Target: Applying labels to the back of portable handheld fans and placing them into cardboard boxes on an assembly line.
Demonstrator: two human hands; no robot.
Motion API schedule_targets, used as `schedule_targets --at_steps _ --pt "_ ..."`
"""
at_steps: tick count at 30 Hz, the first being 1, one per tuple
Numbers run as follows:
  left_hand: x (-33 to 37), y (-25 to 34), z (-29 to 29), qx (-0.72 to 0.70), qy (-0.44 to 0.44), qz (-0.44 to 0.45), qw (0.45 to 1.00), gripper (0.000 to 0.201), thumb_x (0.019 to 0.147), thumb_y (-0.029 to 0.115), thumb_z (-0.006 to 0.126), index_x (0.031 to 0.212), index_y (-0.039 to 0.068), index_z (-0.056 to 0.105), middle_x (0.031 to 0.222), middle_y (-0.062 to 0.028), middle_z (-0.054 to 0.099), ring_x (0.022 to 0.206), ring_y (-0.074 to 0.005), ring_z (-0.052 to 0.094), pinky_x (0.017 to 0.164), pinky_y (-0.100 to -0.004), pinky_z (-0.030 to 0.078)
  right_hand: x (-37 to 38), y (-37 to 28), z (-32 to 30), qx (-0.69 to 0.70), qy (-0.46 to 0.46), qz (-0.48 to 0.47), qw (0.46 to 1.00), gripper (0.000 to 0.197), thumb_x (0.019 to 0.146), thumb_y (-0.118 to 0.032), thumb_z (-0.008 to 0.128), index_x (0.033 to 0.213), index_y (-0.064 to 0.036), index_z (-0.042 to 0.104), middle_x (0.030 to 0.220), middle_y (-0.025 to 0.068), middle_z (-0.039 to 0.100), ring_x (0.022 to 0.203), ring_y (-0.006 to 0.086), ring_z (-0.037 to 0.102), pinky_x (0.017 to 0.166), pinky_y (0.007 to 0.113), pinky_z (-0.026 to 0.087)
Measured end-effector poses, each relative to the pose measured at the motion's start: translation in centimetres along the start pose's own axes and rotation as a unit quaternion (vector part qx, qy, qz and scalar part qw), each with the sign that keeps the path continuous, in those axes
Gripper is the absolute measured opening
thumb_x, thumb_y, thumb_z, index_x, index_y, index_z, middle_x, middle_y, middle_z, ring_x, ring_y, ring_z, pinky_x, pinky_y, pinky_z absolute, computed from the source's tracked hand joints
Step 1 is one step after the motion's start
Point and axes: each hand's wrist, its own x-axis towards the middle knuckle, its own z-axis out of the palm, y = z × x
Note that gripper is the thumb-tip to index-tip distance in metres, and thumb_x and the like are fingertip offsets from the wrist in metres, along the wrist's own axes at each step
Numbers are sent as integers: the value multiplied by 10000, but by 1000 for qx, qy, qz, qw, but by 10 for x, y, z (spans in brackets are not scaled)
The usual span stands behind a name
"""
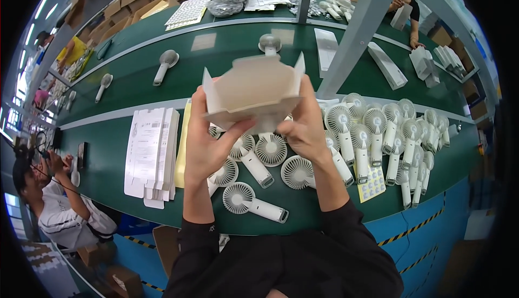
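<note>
Between my two hands is a small white carton with its end flaps standing open, raised above the green table and slightly blurred. My left hand wraps round its left side, thumb on the near face. On the opposite side my right hand grips it with fingers curled in. What the carton holds, if anything, I cannot make out. Below my hands lie several white handheld fans, some partly hidden by them. To the left rests a stack of flat printed cartons, beside a yellow sheet.
Many more handheld fans crowd the right, over a sticker sheet. Beyond runs a green conveyor belt with spaced fans and closed white boxes. A grey metal post rises right of centre. Co-workers sit left and far right.
</note>
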Motion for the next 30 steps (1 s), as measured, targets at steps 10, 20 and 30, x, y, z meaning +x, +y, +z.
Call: schedule_targets --at_steps 10,20,30 --pt "-1 2 33 -174 84 86 977 305 947 190 493 1174 15 389 1139 -175 555 1046 -210 532 935 -348 423 -11 -4 33 105 129 -8 986 377 918 -163 480 1238 28 425 1166 147 566 1111 228 547 966 347 413" --pt "5 9 38 -169 267 38 948 313 994 242 442 1183 -2 392 1136 -192 543 973 -233 547 881 -342 429 -6 20 36 -193 93 -264 940 439 966 -428 536 1014 3 607 1275 259 512 1064 343 594 878 399 500" --pt "14 -21 20 -6 220 285 933 246 1015 268 461 1040 29 408 1013 -217 597 848 -206 556 757 -305 449 -1 0 23 -57 -36 -208 976 282 860 -48 668 1120 -3 568 1147 156 599 1104 276 568 963 378 438"
